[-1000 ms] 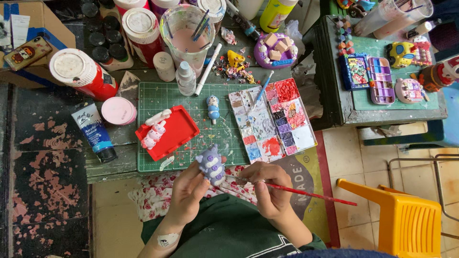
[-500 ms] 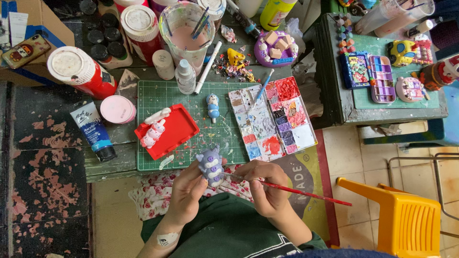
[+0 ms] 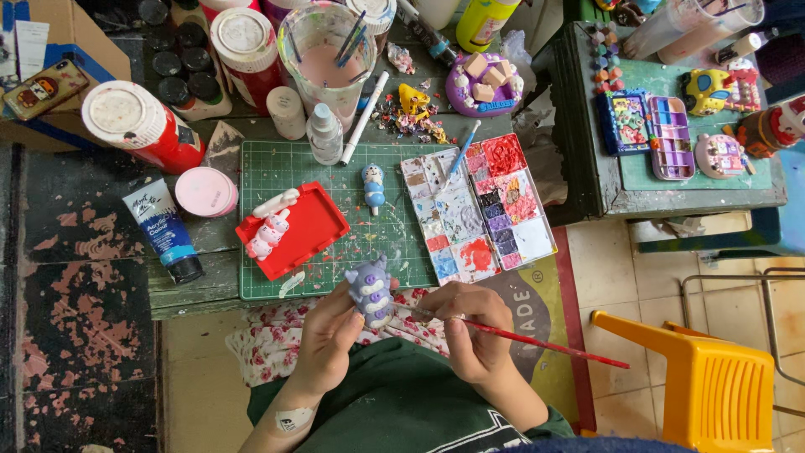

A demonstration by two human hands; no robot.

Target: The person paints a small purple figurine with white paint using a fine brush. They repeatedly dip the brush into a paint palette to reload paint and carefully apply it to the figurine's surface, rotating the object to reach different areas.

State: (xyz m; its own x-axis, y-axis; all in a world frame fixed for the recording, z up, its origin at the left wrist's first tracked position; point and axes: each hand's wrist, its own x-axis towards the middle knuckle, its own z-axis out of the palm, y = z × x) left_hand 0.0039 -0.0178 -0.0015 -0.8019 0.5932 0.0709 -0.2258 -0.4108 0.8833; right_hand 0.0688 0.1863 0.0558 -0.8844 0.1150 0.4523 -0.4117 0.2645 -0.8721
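From the head camera, the left hand (image 3: 329,337) wraps its fingers around a small purple-grey cat figurine (image 3: 371,291) above the lap, just below the green cutting mat (image 3: 335,220). The right hand (image 3: 470,323) pinches a thin red-handled paintbrush (image 3: 537,342), its tip touching the figurine.

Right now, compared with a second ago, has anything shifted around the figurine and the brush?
Hardly anything. The left hand still holds the purple figurine, and the right hand still holds the red-handled paintbrush with its tip at the figurine. The red tray and paint palette stayed put.
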